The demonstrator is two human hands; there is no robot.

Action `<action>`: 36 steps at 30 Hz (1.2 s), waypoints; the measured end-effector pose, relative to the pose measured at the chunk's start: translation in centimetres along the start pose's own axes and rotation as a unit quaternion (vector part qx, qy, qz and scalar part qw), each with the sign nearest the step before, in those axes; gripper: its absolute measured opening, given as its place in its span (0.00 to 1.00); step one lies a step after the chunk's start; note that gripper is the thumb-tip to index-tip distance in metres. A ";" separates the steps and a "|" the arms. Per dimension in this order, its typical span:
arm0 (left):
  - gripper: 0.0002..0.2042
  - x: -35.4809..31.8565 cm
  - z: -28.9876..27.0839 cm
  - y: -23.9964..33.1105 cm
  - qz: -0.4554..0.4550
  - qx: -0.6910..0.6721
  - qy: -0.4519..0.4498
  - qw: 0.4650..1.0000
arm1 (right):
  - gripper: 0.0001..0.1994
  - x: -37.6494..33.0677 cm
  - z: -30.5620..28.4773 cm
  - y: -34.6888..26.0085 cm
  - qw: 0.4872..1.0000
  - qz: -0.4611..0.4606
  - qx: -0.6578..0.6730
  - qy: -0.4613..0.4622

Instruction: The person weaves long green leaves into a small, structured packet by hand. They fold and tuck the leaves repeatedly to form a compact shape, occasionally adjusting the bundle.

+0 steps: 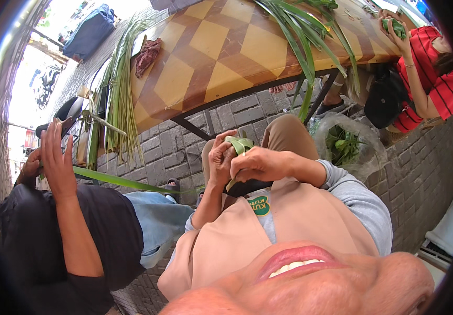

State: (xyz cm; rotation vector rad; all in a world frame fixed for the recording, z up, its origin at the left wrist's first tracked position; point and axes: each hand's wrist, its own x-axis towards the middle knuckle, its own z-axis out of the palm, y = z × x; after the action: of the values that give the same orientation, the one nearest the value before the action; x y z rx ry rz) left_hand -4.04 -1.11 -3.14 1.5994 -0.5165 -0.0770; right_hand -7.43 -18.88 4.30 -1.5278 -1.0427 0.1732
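Observation:
Both my hands meet in front of my lap, around a small folded and woven piece of green palm leaf (pixel 239 144). My left hand (pixel 219 160) has its fingers curled round the far left side of the weave. From the right, my right hand (pixel 262 165) pinches the near side, fingers bent in and pressed together. A pale leaf end (pixel 231 184) pokes out beneath my fingers. The underside of the weave and several fingertips are hidden.
Ahead stands a patterned yellow-brown table (pixel 210 47), with long palm leaves (pixel 116 100) hanging off its left end and more leaves (pixel 297 34) at right. A clear plastic bag (pixel 370 157) of greens sits on the pavement. At left, a person in black (pixel 69 231) handles a leaf strip (pixel 116 179); another wears red (pixel 420 79).

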 end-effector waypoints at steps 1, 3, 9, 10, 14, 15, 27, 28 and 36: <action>0.06 -0.2 0.3 0.2 0.016 0.041 -0.019 0.999 | 0.03 -0.1 0.7 0.5 1.000 0.005 0.019 -0.006; 0.08 -0.7 0.4 0.5 0.000 0.115 -0.057 0.992 | 0.02 -0.2 1.4 1.1 0.999 0.013 0.039 -0.026; 0.08 -2.2 0.2 0.3 0.105 0.273 -0.054 0.955 | 0.02 -0.5 1.7 1.0 0.999 0.012 -0.029 -0.043; 0.09 -2.4 0.1 0.5 0.075 0.226 -0.041 0.970 | 0.03 -0.6 1.7 1.2 0.998 0.011 -0.041 -0.048; 0.10 -2.7 -0.5 0.0 -0.015 -0.003 -0.010 1.000 | 0.05 -0.2 1.4 1.0 0.992 0.012 -0.100 -0.074; 0.10 -2.9 -0.4 0.1 -0.018 -0.005 0.009 1.000 | 0.05 -0.2 1.6 1.0 0.992 0.012 -0.103 -0.074; 0.06 1.3 -1.2 2.6 0.119 0.151 0.125 0.973 | 0.07 0.6 0.1 -0.2 0.950 -0.059 -0.273 0.137; 0.06 1.8 -1.3 2.8 0.127 0.109 0.136 0.976 | 0.07 0.5 0.1 -0.2 0.943 -0.044 -0.281 0.172; 0.07 2.4 -0.8 3.6 0.162 0.038 0.142 0.976 | 0.06 1.2 -0.5 0.7 0.909 0.023 -0.338 0.243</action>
State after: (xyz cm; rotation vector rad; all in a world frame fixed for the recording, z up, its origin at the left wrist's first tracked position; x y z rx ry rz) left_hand -2.60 -1.26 1.02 1.5487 -0.5544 0.4159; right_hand -6.05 -18.29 4.34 -2.0711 -0.6815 -0.5753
